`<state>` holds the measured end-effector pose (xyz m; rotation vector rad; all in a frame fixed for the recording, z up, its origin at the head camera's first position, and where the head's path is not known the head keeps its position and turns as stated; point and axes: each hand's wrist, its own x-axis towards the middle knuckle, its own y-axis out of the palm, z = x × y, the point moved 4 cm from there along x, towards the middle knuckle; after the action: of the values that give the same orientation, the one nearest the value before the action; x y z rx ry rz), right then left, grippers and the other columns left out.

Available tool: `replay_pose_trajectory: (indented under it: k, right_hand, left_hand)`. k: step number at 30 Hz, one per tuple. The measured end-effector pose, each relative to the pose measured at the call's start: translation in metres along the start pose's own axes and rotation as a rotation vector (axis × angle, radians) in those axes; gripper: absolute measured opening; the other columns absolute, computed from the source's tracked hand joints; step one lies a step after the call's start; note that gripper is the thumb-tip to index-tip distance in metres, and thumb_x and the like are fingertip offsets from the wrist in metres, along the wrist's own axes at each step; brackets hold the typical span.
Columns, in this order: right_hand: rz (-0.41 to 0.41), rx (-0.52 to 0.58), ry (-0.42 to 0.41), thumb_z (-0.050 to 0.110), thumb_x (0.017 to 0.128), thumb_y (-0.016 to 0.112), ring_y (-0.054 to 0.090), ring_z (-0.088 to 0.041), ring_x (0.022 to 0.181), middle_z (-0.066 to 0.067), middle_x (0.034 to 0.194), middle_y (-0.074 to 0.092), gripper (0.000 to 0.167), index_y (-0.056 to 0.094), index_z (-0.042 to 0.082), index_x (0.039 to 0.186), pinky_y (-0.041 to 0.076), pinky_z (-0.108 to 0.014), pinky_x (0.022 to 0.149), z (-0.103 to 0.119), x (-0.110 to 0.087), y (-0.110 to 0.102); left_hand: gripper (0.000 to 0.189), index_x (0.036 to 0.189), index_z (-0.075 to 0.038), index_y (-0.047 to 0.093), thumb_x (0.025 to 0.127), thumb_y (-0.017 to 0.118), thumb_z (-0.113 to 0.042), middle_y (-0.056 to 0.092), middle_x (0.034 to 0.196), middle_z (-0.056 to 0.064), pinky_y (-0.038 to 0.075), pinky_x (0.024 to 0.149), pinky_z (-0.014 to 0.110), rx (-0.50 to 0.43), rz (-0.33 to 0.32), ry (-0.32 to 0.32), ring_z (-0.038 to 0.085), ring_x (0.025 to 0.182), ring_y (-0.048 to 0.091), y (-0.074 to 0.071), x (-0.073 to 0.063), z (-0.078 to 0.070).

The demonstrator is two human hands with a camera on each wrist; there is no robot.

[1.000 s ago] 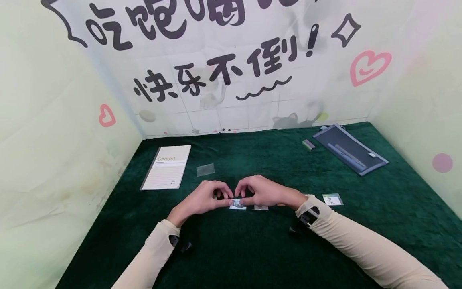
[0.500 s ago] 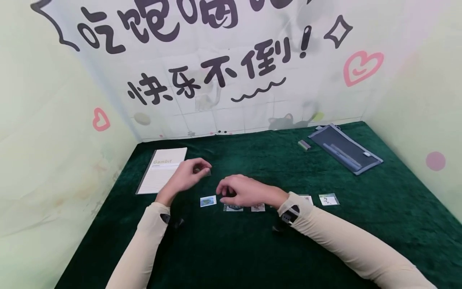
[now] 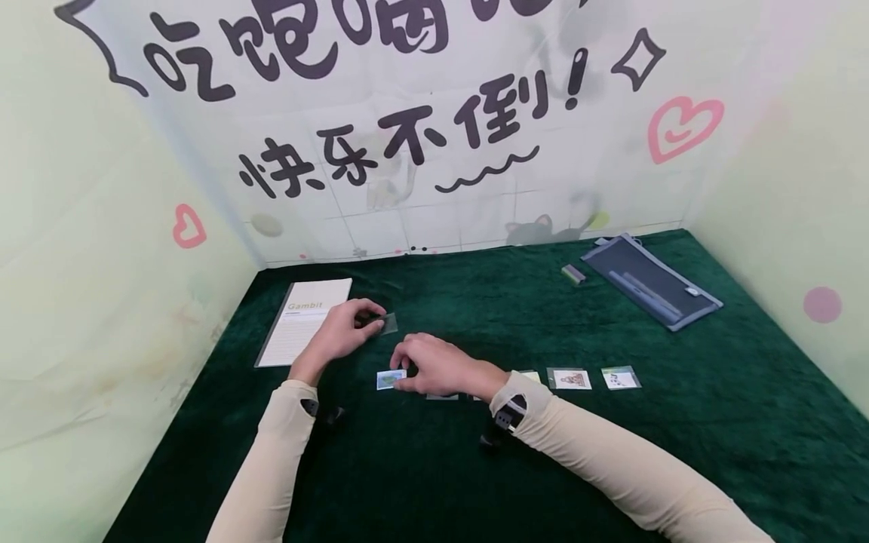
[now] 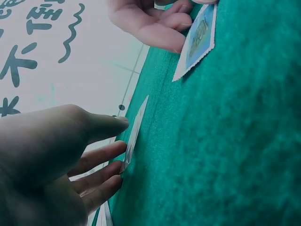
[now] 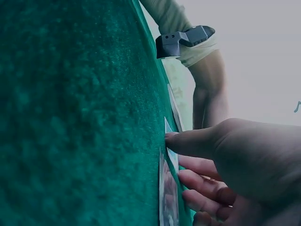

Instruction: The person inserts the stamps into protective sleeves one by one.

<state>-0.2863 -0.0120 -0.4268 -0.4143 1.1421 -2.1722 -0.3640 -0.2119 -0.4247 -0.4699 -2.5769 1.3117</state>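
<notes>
My right hand (image 3: 431,363) pinches the edges of a blue postage stamp (image 3: 388,379) with a green picture, low over the green cloth. In the left wrist view the stamp (image 4: 200,40) shows a toothed white border. My left hand (image 3: 346,328) reaches beside the notebook, its fingertips right at the edge of a small clear plastic sleeve (image 3: 390,323). Thumb and fingers stand apart there, and the sleeve (image 4: 136,134) lies flat. Under and beside my right wrist are sleeved stamps, among them one with a brown figure (image 3: 572,379) and one at the row's right end (image 3: 620,378).
A white notebook (image 3: 299,328) lies at the left, partly under my left hand. Far right is a blue-grey zip pouch (image 3: 652,283) with pens inside, and a small eraser-like block (image 3: 573,274) sits beside it. Fabric walls with printed writing rise around the green cloth (image 3: 475,294).
Both hands were together over a sleeved stamp. My left hand has moved left and away to the clear sleeve; my right hand has moved left from the sleeved stamp and taken the blue stamp.
</notes>
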Motion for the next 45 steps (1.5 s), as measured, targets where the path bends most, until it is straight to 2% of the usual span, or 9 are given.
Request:
replay_pose_trajectory:
  k: [7, 13, 18, 23, 29, 34, 37, 40, 45]
  right_hand:
    - [-0.012, 0.071, 0.035, 0.032, 0.097, 0.084, 0.06, -0.011, 0.102, 0.007, 0.115, 0.064, 0.022, 0.07, 0.028, 0.113, 0.053, -0.03, 0.085, -0.001, -0.001, -0.002]
    - [0.004, 0.195, 0.028, 0.025, 0.098, 0.082, 0.066, -0.009, 0.089, 0.008, 0.102, 0.069, 0.013, 0.07, 0.027, 0.104, 0.056, -0.029, 0.078, -0.002, 0.002, -0.004]
    - [-0.01, 0.252, -0.003, 0.023, 0.101, 0.079, 0.069, -0.01, 0.084, 0.008, 0.096, 0.073, 0.006, 0.073, 0.024, 0.1, 0.057, -0.028, 0.077, -0.004, 0.002, -0.01]
    - [-0.057, 0.268, 0.017, 0.023, 0.1, 0.079, 0.069, -0.012, 0.084, 0.007, 0.099, 0.073, 0.008, 0.072, 0.025, 0.103, 0.058, -0.033, 0.077, -0.02, -0.005, -0.024]
    - [-0.138, 0.264, 0.047, 0.023, 0.101, 0.077, 0.068, -0.015, 0.088, 0.005, 0.101, 0.072, 0.014, 0.073, 0.027, 0.114, 0.058, -0.037, 0.08, -0.05, -0.032, -0.05]
    - [-0.205, 0.254, 0.079, 0.027, 0.103, 0.074, 0.065, -0.018, 0.089, 0.003, 0.103, 0.072, 0.015, 0.075, 0.028, 0.119, 0.055, -0.038, 0.077, -0.073, -0.057, -0.069]
    - [-0.24, 0.259, 0.111, 0.031, 0.104, 0.073, 0.064, -0.019, 0.09, 0.002, 0.105, 0.071, 0.013, 0.075, 0.028, 0.117, 0.054, -0.038, 0.077, -0.084, -0.07, -0.073]
    - [-0.276, 0.283, 0.143, 0.035, 0.105, 0.072, 0.063, -0.021, 0.09, 0.0, 0.105, 0.071, 0.014, 0.075, 0.027, 0.116, 0.054, -0.038, 0.077, -0.093, -0.081, -0.074]
    - [-0.337, 0.349, 0.168, 0.039, 0.106, 0.07, 0.062, -0.024, 0.085, -0.005, 0.102, 0.07, 0.022, 0.075, 0.022, 0.119, 0.051, -0.037, 0.075, -0.104, -0.089, -0.074]
  left_hand:
    - [0.035, 0.136, -0.013, 0.069, 0.103, 0.076, -0.021, 0.07, 0.138, 0.014, 0.052, 0.109, 0.056, 0.006, 0.02, -0.014, 0.032, 0.121, 0.065, 0.002, 0.001, 0.002]
    - [0.038, 0.137, -0.012, 0.068, 0.1, 0.079, -0.017, 0.073, 0.13, 0.014, 0.052, 0.11, 0.058, -0.043, -0.016, -0.003, 0.032, 0.119, 0.068, 0.002, 0.001, 0.001]
    - [0.032, 0.132, -0.012, 0.07, 0.101, 0.076, -0.012, 0.074, 0.118, 0.01, 0.058, 0.107, 0.053, -0.098, -0.041, -0.007, 0.028, 0.112, 0.073, 0.003, 0.0, 0.002]
    - [0.022, 0.126, -0.013, 0.074, 0.104, 0.073, -0.015, 0.077, 0.114, 0.006, 0.062, 0.102, 0.048, -0.149, -0.047, 0.006, 0.021, 0.105, 0.075, 0.004, 0.001, -0.002]
    - [0.018, 0.125, -0.022, 0.076, 0.108, 0.07, -0.026, 0.078, 0.119, -0.001, 0.062, 0.095, 0.043, -0.224, -0.03, 0.078, 0.016, 0.103, 0.075, 0.009, 0.002, -0.029]
    - [0.015, 0.121, -0.028, 0.076, 0.108, 0.069, -0.031, 0.077, 0.116, -0.003, 0.061, 0.089, 0.038, -0.253, -0.009, 0.133, 0.017, 0.099, 0.074, 0.025, 0.001, -0.061]
    - [0.015, 0.122, -0.025, 0.072, 0.11, 0.066, -0.031, 0.076, 0.117, 0.002, 0.062, 0.087, 0.036, -0.312, 0.021, 0.161, 0.017, 0.1, 0.075, 0.039, 0.001, -0.078]
    - [0.021, 0.128, -0.016, 0.066, 0.111, 0.062, -0.028, 0.075, 0.121, 0.009, 0.065, 0.087, 0.036, -0.426, 0.049, 0.188, 0.02, 0.103, 0.078, 0.051, 0.0, -0.092]
    - [0.029, 0.137, -0.009, 0.059, 0.11, 0.064, -0.02, 0.076, 0.127, 0.017, 0.067, 0.089, 0.037, -0.601, 0.028, 0.178, 0.028, 0.105, 0.081, 0.064, -0.003, -0.104]
